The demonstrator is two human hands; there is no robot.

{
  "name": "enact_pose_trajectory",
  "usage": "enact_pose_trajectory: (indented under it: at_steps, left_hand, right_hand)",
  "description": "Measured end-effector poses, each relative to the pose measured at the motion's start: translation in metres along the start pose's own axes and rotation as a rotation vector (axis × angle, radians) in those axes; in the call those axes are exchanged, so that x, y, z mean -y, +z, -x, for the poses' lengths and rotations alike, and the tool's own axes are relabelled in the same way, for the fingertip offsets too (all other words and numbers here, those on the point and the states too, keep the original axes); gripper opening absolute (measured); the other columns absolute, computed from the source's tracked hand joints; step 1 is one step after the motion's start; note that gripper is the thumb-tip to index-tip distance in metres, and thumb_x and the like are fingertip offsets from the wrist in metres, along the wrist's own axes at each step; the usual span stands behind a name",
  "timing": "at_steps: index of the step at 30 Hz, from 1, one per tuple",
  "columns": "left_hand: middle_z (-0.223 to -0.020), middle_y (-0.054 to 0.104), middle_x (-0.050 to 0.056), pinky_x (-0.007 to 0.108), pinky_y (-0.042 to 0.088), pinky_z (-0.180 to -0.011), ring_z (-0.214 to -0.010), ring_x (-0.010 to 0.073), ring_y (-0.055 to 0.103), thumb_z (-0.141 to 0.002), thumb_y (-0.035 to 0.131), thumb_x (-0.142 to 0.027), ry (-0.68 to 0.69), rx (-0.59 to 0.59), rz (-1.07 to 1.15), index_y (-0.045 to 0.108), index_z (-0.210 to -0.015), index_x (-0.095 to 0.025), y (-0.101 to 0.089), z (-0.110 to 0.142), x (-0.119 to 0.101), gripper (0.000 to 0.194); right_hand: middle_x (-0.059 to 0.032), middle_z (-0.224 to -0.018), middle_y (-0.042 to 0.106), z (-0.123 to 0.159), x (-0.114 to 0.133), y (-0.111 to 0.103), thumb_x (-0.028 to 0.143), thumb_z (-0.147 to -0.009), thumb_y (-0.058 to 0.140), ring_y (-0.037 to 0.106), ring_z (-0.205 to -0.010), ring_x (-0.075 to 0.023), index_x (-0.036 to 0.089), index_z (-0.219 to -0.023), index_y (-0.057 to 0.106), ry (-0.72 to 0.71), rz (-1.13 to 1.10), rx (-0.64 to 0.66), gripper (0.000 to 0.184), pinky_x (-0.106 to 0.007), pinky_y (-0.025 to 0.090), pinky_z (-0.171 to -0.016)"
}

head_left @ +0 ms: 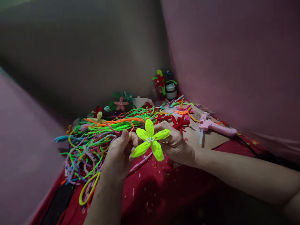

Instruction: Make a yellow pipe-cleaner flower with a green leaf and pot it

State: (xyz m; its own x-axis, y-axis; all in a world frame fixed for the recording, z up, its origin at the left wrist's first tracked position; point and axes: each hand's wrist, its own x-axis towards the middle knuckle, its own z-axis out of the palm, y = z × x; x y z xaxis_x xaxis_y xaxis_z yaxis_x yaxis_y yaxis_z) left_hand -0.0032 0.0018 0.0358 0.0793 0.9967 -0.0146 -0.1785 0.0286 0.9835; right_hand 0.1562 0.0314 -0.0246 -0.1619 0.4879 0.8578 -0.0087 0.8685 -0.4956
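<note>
Red cloth [138,200] spreads below; at twelve o'clock my right hand [177,147] pinches the yellow flower [150,126] (my left hand [119,150] curls close, grip untellable); squeezing too hard could crush it.

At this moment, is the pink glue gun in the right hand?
No, the pink glue gun lies apart from the right hand, which is partly behind the yellow flower.

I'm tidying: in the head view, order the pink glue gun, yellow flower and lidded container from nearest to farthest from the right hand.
1. Yellow flower: at the right hand
2. Pink glue gun: to its right
3. Lidded container: back corner
</note>
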Motion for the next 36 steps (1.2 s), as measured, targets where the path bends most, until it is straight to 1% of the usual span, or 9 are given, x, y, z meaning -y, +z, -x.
enact_pose_trajectory:
  at_steps: [2, 5, 11, 16, 19, 24, 28, 32, 36]
  left_hand:
    - [-0.044, 0.044, -0.002, 0.021, 0.024, -0.042, -0.039, 0.0058, 0.034, -0.063, 0.063, -0.065, 0.016, 0.116, -0.069, 0.058, -0.057, -0.013, -0.006, 0.002, -0.004, 0.052]
    - [-0.043, 0.045, -0.002, 0.021, 0.024, -0.044, -0.042, 0.0063, 0.036, -0.061, 0.07, -0.057, 0.044, 0.229, -0.187, 0.063, -0.065, -0.012, -0.013, 0.005, -0.007, 0.046]
    - [-0.051, 0.05, -0.002, 0.018, 0.028, -0.046, -0.047, 0.0048, 0.04, -0.068, 0.073, -0.027, 0.075, 0.207, -0.123, 0.065, -0.065, -0.013, -0.012, -0.002, 0.005, 0.017]
    - [-0.052, 0.05, -0.002, 0.019, 0.031, -0.046, -0.046, 0.0055, 0.041, -0.068, 0.072, -0.038, 0.081, 0.268, 0.025, 0.064, -0.072, -0.014, -0.013, -0.006, 0.011, 0.025]
    - [-0.057, 0.056, -0.001, 0.021, 0.034, -0.047, -0.046, 0.0077, 0.045, -0.06, 0.077, -0.041, 0.037, 0.31, -0.031, 0.065, -0.08, -0.014, -0.014, -0.008, 0.01, 0.036]
    - [-0.082, 0.065, 0.004, 0.025, 0.044, -0.071, -0.075, 0.0145, 0.057, -0.062, 0.076, -0.021, 0.164, 0.052, -0.392, 0.066, -0.086, -0.016, -0.004, -0.013, 0.018, 0.027]
    - [-0.093, 0.064, 0.005, 0.028, 0.042, -0.08, -0.087, 0.0191, 0.057, -0.066, 0.072, -0.022, 0.326, -0.015, -0.508, 0.063, -0.097, -0.02, 0.01, -0.013, 0.036, 0.033]
    - [-0.092, 0.064, 0.005, 0.029, 0.04, -0.079, -0.083, 0.0191, 0.057, -0.076, 0.063, -0.022, 0.481, -0.081, -0.707, 0.061, -0.1, -0.022, 0.019, -0.009, 0.05, 0.024]
    - [-0.074, 0.06, 0.002, 0.027, 0.039, -0.072, -0.069, 0.0172, 0.053, -0.077, 0.061, -0.021, 0.572, -0.182, -0.79, 0.062, -0.088, -0.022, 0.022, -0.01, 0.056, 0.011]
  right_hand:
    - [-0.0043, -0.09, 0.064, 0.0, -0.002, 0.001, 0.013, -0.081, 0.056, 0.053, -0.084, -0.0171, 0.02, -0.074, 0.061, 0.017, 0.009, -0.007, 0.011, -0.038, 0.042, -0.082]
    - [-0.0041, -0.09, 0.064, 0.0, -0.004, 0.002, 0.013, -0.079, 0.058, 0.053, -0.085, -0.0175, 0.021, -0.073, 0.062, 0.036, -0.005, -0.02, 0.011, -0.037, 0.043, -0.081]
    - [-0.0047, -0.091, 0.064, 0.0, -0.003, 0.002, 0.012, -0.077, 0.06, 0.052, -0.09, -0.0187, 0.021, -0.077, 0.064, 0.112, -0.068, -0.034, 0.01, -0.038, 0.044, -0.084]
    - [-0.0038, -0.09, 0.064, 0.0, -0.007, 0.002, 0.017, -0.079, 0.061, 0.053, -0.088, -0.0177, 0.022, -0.078, 0.066, 0.104, -0.054, -0.062, 0.007, -0.037, 0.044, -0.082]
    - [-0.0043, -0.091, 0.063, -0.001, -0.009, 0.004, 0.022, -0.078, 0.062, 0.053, -0.087, -0.0172, 0.022, -0.078, 0.069, 0.158, -0.099, -0.116, 0.006, -0.035, 0.044, -0.081]
    - [-0.0035, -0.077, 0.064, -0.01, -0.006, 0.003, 0.039, -0.078, 0.062, 0.054, -0.078, -0.0159, 0.02, -0.075, 0.072, 0.46, -0.449, -0.118, 0.021, -0.031, 0.044, -0.073]
    - [-0.0009, -0.065, 0.061, -0.014, -0.006, 0.003, 0.046, -0.072, 0.066, 0.049, -0.064, -0.0123, 0.018, -0.077, 0.073, 0.671, -0.612, -0.149, 0.029, -0.025, 0.04, -0.06]
    - [-0.001, -0.069, 0.063, -0.012, -0.007, 0.006, 0.046, -0.071, 0.067, 0.051, -0.065, -0.0127, 0.018, -0.085, 0.072, 0.703, -0.699, -0.177, 0.031, -0.024, 0.037, -0.056]
    - [0.001, -0.063, 0.059, -0.008, -0.007, 0.01, 0.043, -0.07, 0.069, 0.046, -0.058, -0.0106, 0.017, -0.078, 0.073, 0.723, -0.674, -0.189, 0.028, -0.025, 0.036, -0.056]
